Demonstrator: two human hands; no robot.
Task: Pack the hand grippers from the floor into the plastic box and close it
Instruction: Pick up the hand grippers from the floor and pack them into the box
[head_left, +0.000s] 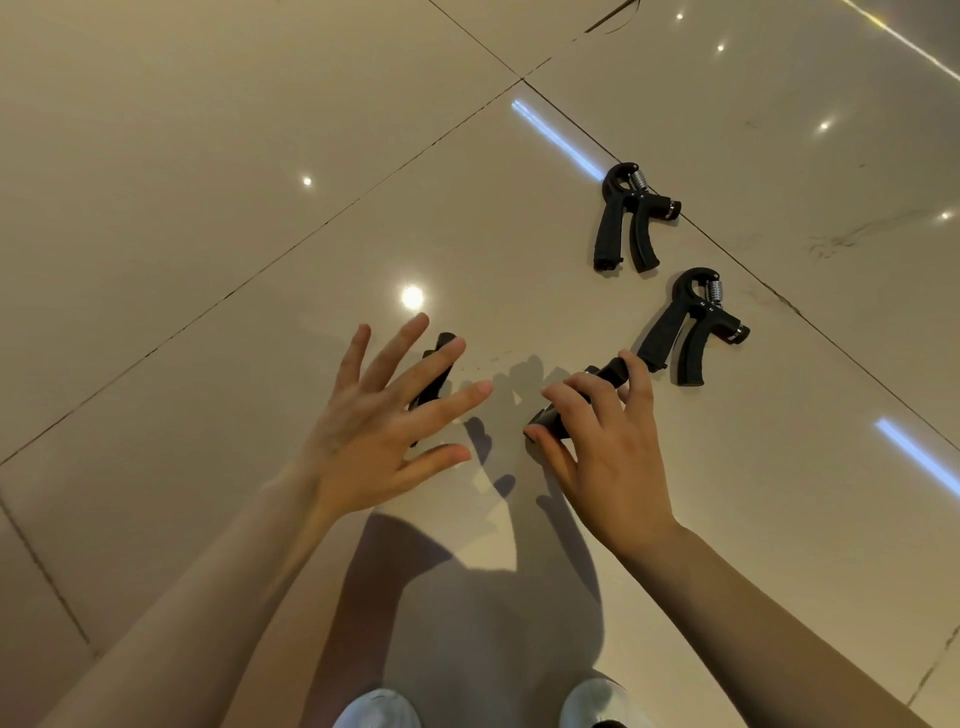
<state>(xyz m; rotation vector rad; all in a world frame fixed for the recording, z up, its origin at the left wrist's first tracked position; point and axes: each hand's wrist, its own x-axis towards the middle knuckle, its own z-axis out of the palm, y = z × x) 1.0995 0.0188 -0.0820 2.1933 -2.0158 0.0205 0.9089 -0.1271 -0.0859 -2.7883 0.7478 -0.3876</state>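
Several black hand grippers lie on the glossy beige tile floor. My left hand hovers with fingers spread over one gripper, which is mostly hidden beneath it. My right hand is closed around another black gripper near the floor. Two more grippers lie free to the right: a near one just beyond my right fingers and a far one. No plastic box is in view.
Dark grout lines cross the floor diagonally. Ceiling lights reflect as bright spots and streaks. The toes of my two light shoes show at the bottom edge. My arms cast shadows between the hands.
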